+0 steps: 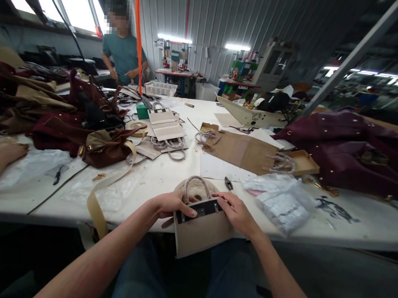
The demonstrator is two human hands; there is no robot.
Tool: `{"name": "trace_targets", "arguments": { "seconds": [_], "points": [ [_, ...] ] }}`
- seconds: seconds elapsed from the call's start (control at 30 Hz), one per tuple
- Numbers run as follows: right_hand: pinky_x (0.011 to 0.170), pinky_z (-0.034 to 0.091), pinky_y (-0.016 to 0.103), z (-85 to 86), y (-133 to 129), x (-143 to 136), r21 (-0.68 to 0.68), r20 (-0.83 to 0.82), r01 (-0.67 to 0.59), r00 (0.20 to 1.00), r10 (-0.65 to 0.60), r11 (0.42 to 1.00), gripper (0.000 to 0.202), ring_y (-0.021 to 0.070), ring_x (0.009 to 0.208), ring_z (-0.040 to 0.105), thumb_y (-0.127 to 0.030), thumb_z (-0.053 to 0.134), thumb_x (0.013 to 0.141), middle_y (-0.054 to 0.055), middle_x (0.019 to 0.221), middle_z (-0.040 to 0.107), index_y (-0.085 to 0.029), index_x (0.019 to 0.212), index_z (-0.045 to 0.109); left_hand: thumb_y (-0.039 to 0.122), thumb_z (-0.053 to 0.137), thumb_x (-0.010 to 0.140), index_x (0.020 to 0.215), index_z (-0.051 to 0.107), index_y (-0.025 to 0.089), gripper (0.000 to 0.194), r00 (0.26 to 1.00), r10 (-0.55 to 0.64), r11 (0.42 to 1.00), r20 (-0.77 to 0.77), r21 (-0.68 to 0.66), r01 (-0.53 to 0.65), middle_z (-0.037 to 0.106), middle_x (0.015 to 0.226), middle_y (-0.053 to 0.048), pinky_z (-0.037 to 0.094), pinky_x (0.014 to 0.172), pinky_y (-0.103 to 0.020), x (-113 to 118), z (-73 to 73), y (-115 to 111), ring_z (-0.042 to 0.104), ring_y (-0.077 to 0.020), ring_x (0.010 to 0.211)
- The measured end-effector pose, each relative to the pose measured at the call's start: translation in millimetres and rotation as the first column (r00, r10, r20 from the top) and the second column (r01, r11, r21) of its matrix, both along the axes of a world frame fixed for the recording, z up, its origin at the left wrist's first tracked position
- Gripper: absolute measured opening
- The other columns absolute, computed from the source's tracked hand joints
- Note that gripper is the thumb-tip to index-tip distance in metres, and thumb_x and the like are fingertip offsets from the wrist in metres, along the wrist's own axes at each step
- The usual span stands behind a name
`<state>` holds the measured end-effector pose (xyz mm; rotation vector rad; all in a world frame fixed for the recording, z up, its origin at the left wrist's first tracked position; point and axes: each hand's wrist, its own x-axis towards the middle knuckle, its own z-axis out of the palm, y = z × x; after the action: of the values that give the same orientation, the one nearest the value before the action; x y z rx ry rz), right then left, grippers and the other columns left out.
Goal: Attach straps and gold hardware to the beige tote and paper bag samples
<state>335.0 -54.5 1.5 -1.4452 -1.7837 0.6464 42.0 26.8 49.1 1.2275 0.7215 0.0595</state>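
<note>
A beige handbag panel [199, 235] with a dark strip, metal fittings and a wrapped loop handle tilts over the table's front edge. My left hand [174, 205] grips its upper left, the thumb lying on the dark strip beside a metal fitting. At the upper right corner, my right hand [237, 211] is closed on the panel, fingers near another fitting. Just behind the panel lies a roll of cream tape [197, 187], partly hidden by the handle. Pliers [228, 183] rest on the table beyond my right hand.
Beige bag pieces [167, 125] are stacked ahead. A brown panel [242, 150], cardboard tray [305, 163] and plastic-wrapped bundle [281, 204] lie right. Burgundy bags [352, 148] sit at far right, brown bags [109, 146] left. Another person's hand [10, 152] rests at far left; a person [124, 51] stands behind.
</note>
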Motion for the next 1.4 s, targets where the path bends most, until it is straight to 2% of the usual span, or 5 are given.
{"name": "trace_targets", "arguments": {
  "seconds": [0.2, 0.37, 0.63, 1.0, 1.4],
  "points": [
    [0.103, 0.055, 0.045, -1.7, 14, -6, -0.002, -0.035, 0.234, 0.972, -0.234, 0.972, 0.040, 0.0315, 0.113, 0.075, -0.052, 0.054, 0.110, 0.011, 0.119, 0.084, -0.023, 0.117, 0.080, 0.034, 0.092, 0.075, 0.136, 0.075, 0.011, 0.067, 0.970, 0.237, 0.959, -0.052, 0.172, -0.225, 0.080, 0.091, -0.008, 0.038, 0.037, -0.020, -5, 9.8, 19, 0.061, -0.0132, 0.053],
    [0.104, 0.054, 0.048, -14.2, 27, -30, 0.079, 0.051, 0.334, 0.940, -0.338, 0.939, 0.041, 0.0333, 0.112, 0.073, -0.049, 0.052, 0.109, 0.014, 0.115, 0.081, -0.020, 0.112, 0.080, 0.015, 0.078, 0.088, 0.110, 0.081, 0.013, 0.022, 0.841, 0.540, 0.762, -0.041, 0.449, -0.467, 0.086, 0.107, -0.010, 0.062, 0.088, -0.028, -5, -6.9, 9, 0.079, -0.0221, 0.100],
    [0.104, 0.057, 0.052, -37.3, 28, -38, 0.175, 0.126, 0.407, 0.893, -0.431, 0.896, 0.045, 0.0349, 0.113, 0.071, -0.055, 0.048, 0.109, 0.016, 0.121, 0.071, -0.021, 0.113, 0.077, 0.031, 0.085, 0.087, 0.124, 0.078, 0.022, 0.039, 0.708, 0.705, 0.432, -0.025, 0.807, -0.402, 0.072, 0.130, -0.011, 0.052, 0.116, -0.038, -4, -36.5, -40, 0.066, -0.0282, 0.128],
    [0.099, 0.058, 0.060, -59.7, 52, -24, 0.161, 0.230, 0.436, 0.856, -0.463, 0.885, 0.045, 0.0411, 0.108, 0.072, -0.061, 0.045, 0.099, 0.018, 0.116, 0.075, -0.026, 0.100, 0.073, 0.042, 0.095, 0.077, 0.104, 0.068, 0.020, 0.045, 0.657, 0.744, 0.570, -0.119, 0.625, -0.533, 0.067, 0.133, -0.012, 0.054, 0.100, -0.032, -14, -51.9, -23, 0.067, -0.0259, 0.118],
    [0.106, 0.054, 0.060, -65.7, 122, -15, 0.177, 0.289, 0.320, 0.887, -0.360, 0.931, 0.034, 0.0420, 0.111, 0.069, -0.054, 0.044, 0.092, 0.022, 0.105, 0.075, -0.027, 0.090, 0.065, 0.039, 0.097, 0.073, 0.100, 0.073, 0.017, 0.042, 0.532, 0.847, 0.423, -0.002, 0.609, -0.671, 0.067, 0.129, -0.013, 0.053, 0.103, -0.034, -3, -65.9, 5, 0.065, -0.0272, 0.120]
  ]
}}
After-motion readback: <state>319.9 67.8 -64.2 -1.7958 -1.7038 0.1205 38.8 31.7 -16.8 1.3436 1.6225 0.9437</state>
